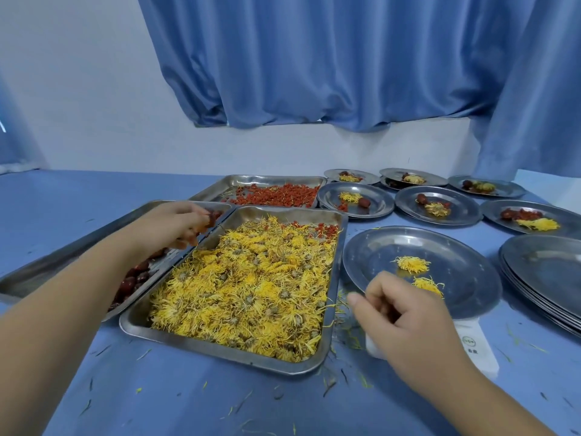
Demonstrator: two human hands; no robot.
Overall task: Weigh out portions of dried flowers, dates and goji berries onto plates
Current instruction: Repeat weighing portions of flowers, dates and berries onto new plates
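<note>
Left hand (176, 225) pinches a date (213, 218) above the date tray (37, 272) on the bench (157, 398); it looks firm and light, best gripped mid-body. Right hand (405, 319) curls beside the plate (471, 278), contents unclear; two brittle flowers (412, 264) lie there.

The flat surface (188, 388) is plain mid blue, flecked with stray yellow and dark threads. At its near middle a silvery-grey rectangular steel tray (220, 357) is filled with bright yellow dried flowers (251, 287) with dull olive-brown centres. There is an orange-red patch in its far right corner. Toward the left edge lie glossy dark red dates (132, 278). At the far edge are orange-red goji berries (276, 196). The round grey steel plate (377, 247) toward the right edge carries yellow tufts. The small white plastic scale (478, 350) beneath it bears grey print. The pleated fabric curtain (314, 58) is blue and the painted wall (78, 89) is white.
</note>
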